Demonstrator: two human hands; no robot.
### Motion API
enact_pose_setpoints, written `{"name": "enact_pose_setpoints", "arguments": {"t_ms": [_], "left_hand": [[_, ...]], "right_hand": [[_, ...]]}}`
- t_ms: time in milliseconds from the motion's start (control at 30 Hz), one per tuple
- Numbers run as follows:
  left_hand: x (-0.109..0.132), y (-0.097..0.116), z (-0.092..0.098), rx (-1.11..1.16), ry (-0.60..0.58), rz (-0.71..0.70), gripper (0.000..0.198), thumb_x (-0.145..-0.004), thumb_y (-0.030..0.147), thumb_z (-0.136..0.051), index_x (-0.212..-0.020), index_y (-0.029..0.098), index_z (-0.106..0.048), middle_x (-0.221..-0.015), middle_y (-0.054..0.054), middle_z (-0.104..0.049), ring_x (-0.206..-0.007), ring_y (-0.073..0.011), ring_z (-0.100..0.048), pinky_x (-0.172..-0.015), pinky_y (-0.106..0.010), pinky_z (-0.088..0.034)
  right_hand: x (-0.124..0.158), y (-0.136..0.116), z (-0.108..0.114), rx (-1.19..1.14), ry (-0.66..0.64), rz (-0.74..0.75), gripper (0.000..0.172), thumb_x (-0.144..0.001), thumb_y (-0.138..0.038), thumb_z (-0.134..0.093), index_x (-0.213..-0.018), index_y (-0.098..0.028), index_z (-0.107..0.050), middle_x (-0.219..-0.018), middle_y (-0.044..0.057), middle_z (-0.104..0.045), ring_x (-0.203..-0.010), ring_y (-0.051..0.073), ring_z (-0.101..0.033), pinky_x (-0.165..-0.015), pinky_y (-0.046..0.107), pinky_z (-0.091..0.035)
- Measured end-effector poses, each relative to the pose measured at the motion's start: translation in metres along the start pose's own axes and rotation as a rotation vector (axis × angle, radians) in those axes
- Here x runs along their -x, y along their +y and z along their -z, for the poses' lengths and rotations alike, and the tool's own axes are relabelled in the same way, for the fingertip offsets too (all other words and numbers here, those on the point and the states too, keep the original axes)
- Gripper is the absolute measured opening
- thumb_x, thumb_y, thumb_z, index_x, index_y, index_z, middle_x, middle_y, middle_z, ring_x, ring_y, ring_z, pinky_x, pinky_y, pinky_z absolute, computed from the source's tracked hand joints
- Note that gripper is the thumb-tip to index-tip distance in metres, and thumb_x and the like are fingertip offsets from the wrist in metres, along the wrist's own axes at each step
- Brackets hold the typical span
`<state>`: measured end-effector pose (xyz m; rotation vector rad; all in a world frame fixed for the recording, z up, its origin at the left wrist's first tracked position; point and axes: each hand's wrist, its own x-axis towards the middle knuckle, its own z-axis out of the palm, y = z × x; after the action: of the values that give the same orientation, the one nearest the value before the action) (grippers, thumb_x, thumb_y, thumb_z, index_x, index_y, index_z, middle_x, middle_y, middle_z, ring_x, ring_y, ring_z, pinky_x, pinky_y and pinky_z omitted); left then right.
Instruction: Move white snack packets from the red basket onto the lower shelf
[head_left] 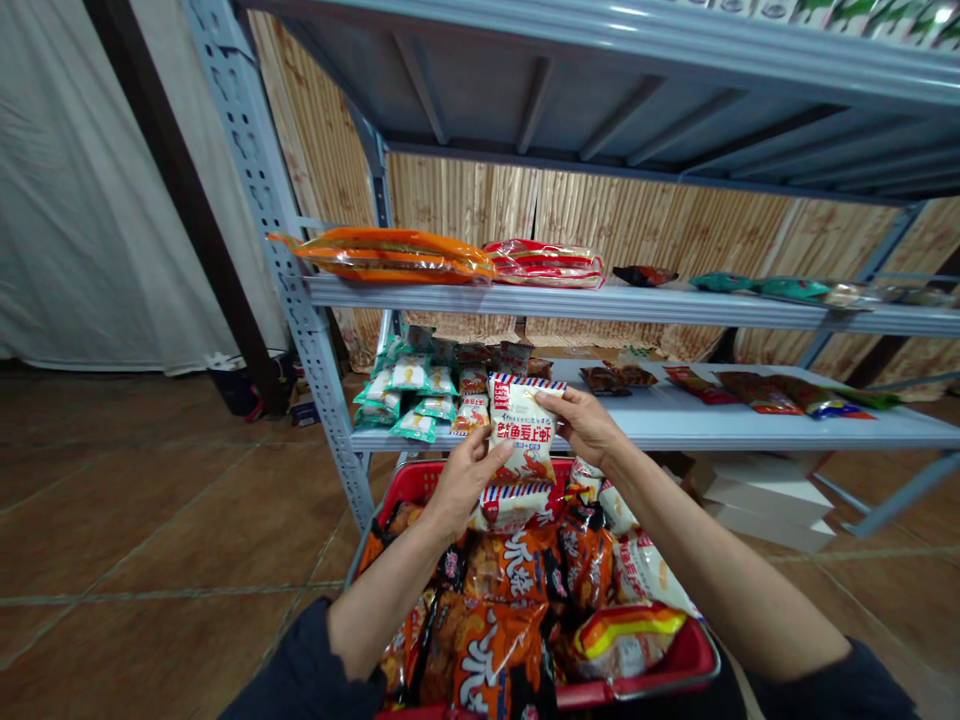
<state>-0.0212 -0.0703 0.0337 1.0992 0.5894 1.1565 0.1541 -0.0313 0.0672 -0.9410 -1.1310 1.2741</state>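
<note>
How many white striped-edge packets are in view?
2: one packet in left hand and right hand, second packet just beneath, atop the red basket pile. More may be buried.

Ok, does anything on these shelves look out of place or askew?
The orange packet on the upper shelf sticks out past its left end, beyond the upright. Nothing looks spilled or torn.

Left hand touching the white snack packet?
Touching. Head view: left hand pinches the white snack packet at its lower left edge.
</note>
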Motion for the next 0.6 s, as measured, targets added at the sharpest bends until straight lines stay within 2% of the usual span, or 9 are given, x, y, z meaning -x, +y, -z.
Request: {"name": "enact_pose_setpoints", "arguments": {"t_ms": [100,233,333,467,600], "left_hand": [[0.001,-0.004,0.002,-0.031,-0.012,0.012,0.045,-0.068,0.033,-0.067,-0.110,0.017,-0.056,-0.106,-0.009,-0.065,-0.089,-0.0211,-0.062,-0.084,-0.034,-0.045],[-0.002,-0.010,0.004,-0.047,0.040,-0.014,0.042,-0.070,0.035,-0.065,-0.107,0.015,-0.058,-0.101,-0.009,-0.066,-0.087,-0.0208,-0.062,-0.082,-0.034,-0.046],[-0.005,-0.011,0.003,-0.042,0.072,-0.049,0.041,-0.071,0.035,-0.064,-0.105,0.015,-0.058,-0.101,-0.009,-0.066,-0.086,-0.0204,-0.062,-0.081,-0.034,-0.046],[-0.007,-0.008,0.001,0.000,0.103,-0.061,0.043,-0.072,0.037,-0.063,-0.108,0.016,-0.057,-0.101,-0.009,-0.066,-0.085,-0.0205,-0.063,-0.081,-0.035,-0.046],[-0.006,-0.006,0.000,0.030,0.057,-0.049,0.045,-0.073,0.035,-0.061,-0.114,0.017,-0.054,-0.105,-0.009,-0.065,-0.089,-0.0213,-0.062,-0.082,-0.036,-0.045]], "right_hand": [[0.000,0.000,0.001,0.009,-0.004,0.002,0.025,-0.059,-0.032,-0.073,-0.079,-0.018,-0.066,-0.073,-0.001,-0.065,-0.059,0.009,-0.052,-0.056,0.022,-0.041],[0.003,0.000,0.000,0.016,-0.021,0.016,0.025,-0.065,-0.038,-0.069,-0.082,-0.021,-0.064,-0.079,-0.001,-0.066,-0.064,0.009,-0.053,-0.058,0.022,-0.042],[0.008,-0.002,-0.002,0.034,-0.086,0.010,0.027,-0.070,-0.042,-0.064,-0.090,-0.024,-0.062,-0.092,0.000,-0.065,-0.073,0.011,-0.056,-0.061,0.023,-0.044],[0.016,-0.001,-0.004,0.064,-0.186,0.008,0.033,-0.069,-0.036,-0.066,-0.100,-0.027,-0.059,-0.103,0.001,-0.063,-0.083,0.013,-0.058,-0.064,0.023,-0.044],[0.014,0.003,-0.002,0.114,-0.145,0.038,0.036,-0.066,-0.034,-0.069,-0.099,-0.023,-0.060,-0.100,0.002,-0.064,-0.079,0.014,-0.058,-0.059,0.021,-0.042]]}}
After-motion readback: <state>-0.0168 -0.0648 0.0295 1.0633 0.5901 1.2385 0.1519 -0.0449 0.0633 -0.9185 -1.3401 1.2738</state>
